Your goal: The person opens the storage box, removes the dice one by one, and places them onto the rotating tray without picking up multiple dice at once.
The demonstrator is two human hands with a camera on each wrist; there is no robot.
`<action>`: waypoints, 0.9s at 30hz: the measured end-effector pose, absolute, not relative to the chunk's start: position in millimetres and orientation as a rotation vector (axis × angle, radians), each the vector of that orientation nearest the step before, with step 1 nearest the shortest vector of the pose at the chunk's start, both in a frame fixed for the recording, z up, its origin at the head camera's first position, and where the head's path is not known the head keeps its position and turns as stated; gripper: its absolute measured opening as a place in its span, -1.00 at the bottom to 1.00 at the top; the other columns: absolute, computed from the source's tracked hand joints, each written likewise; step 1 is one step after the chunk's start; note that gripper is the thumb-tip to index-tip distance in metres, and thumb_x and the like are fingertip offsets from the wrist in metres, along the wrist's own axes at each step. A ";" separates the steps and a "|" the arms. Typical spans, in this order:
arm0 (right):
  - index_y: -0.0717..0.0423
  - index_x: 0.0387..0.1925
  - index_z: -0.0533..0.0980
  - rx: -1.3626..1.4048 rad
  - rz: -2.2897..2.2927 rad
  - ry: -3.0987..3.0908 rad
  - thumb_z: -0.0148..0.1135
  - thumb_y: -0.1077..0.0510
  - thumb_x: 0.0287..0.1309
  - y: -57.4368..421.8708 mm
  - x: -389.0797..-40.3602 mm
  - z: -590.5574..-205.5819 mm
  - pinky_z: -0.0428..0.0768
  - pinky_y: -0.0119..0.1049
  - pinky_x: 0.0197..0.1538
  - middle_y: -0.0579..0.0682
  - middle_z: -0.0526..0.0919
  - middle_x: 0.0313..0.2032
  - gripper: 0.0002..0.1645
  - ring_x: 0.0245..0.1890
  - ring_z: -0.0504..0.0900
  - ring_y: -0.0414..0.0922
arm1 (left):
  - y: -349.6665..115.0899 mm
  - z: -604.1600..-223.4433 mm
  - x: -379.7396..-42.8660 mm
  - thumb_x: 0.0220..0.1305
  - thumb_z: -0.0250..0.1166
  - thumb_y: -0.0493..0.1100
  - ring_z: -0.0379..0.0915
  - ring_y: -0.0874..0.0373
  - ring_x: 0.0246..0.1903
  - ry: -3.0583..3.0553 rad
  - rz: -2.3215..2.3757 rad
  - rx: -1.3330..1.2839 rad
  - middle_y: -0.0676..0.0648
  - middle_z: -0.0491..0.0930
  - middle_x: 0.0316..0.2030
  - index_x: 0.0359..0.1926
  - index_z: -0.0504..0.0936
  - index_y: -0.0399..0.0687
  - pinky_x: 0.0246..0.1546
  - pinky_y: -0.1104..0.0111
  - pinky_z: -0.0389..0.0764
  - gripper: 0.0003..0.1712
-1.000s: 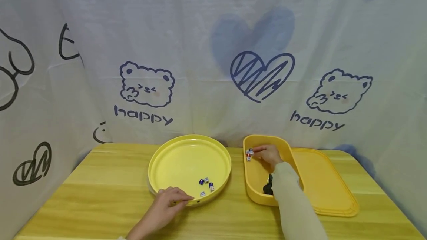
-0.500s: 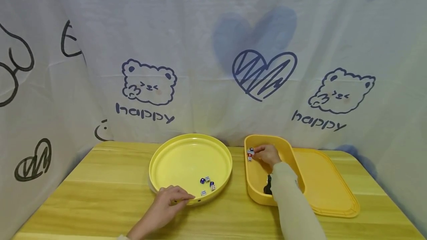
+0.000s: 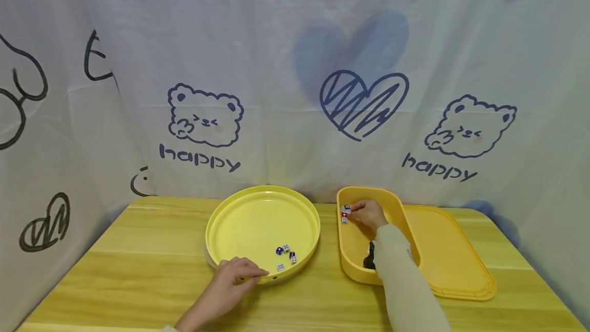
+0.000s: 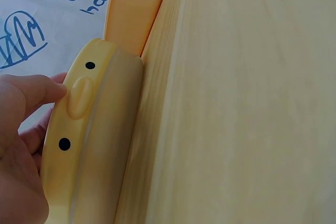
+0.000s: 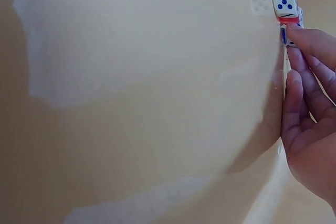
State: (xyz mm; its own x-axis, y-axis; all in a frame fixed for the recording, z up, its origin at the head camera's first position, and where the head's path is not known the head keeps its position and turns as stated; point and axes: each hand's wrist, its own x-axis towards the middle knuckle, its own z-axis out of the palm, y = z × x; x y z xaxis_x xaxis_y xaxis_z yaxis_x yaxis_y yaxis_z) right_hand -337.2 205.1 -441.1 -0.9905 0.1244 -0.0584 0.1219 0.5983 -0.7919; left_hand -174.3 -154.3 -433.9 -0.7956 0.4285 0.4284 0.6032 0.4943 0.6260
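Note:
A yellow round tray (image 3: 249, 219) sits left of centre in the head view. At its near rim my left hand (image 3: 230, 278) grips the edge, thumb and fingers on either side. The left wrist view shows fingertips by a raised oval on the tray's wall (image 4: 105, 129). Several blue and white dice (image 3: 286, 248) lie inside the tray. My right hand (image 3: 370, 214) reaches into an orange box (image 3: 361, 273), pinching a die in a small cluster at its left wall. In the right wrist view a white die with blue dots (image 5: 286, 4) tops that cluster; the fingers partly hide the others.
A dark object (image 3: 369, 257) lies in the near part of the box, partly hidden by the right sleeve. An orange lid (image 3: 451, 255) lies right of the box. Behind the wooden table (image 3: 120, 260) hangs a printed white cloth (image 3: 276, 91).
Both hands stay almost where they were; the right fingers remain at the dice by the box wall. The head view shifts slightly.

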 end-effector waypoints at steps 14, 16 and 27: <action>0.36 -0.28 0.60 -0.141 1.501 -2.757 0.32 0.35 0.08 210.6 -340.0 -426.2 0.52 -0.28 -0.28 0.11 0.65 -0.32 -0.85 -0.33 0.55 -0.01 | -155.0 -431.4 -176.4 0.15 0.35 -0.30 0.42 0.39 -0.34 -2.547 -1.200 -0.873 0.25 0.64 -0.32 -0.21 0.76 0.03 -0.23 0.29 0.22 -0.80; 0.36 -0.29 0.60 -0.102 1.486 -2.742 0.31 0.35 0.09 211.9 -339.5 -420.2 0.50 -0.29 -0.29 0.12 0.66 -0.33 -0.87 -0.31 0.55 0.00 | -154.3 -431.2 -176.0 0.15 0.35 -0.30 0.41 0.39 -0.33 -2.556 -1.209 -0.867 0.25 0.64 -0.33 -0.21 0.76 0.03 -0.23 0.29 0.21 -0.80; 0.28 -0.14 0.60 -0.021 1.507 -2.725 0.33 0.21 0.17 207.8 -340.4 -375.6 0.45 -0.19 -0.07 0.11 0.63 -0.17 -0.75 -0.20 0.47 0.00 | -152.0 -431.4 -172.9 0.15 0.35 -0.31 0.43 0.38 -0.32 -2.557 -1.197 -0.865 0.25 0.64 -0.33 -0.21 0.76 0.02 -0.24 0.28 0.20 -0.80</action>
State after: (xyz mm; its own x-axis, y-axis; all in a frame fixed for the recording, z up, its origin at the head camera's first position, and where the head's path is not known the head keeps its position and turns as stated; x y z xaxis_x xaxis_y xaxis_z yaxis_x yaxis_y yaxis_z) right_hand -340.4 207.8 -375.6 -0.9995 0.0248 0.0172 -0.0014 0.5316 -0.8470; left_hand -172.9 -152.0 -431.4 -0.8124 0.4266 0.3977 0.5786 0.5042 0.6411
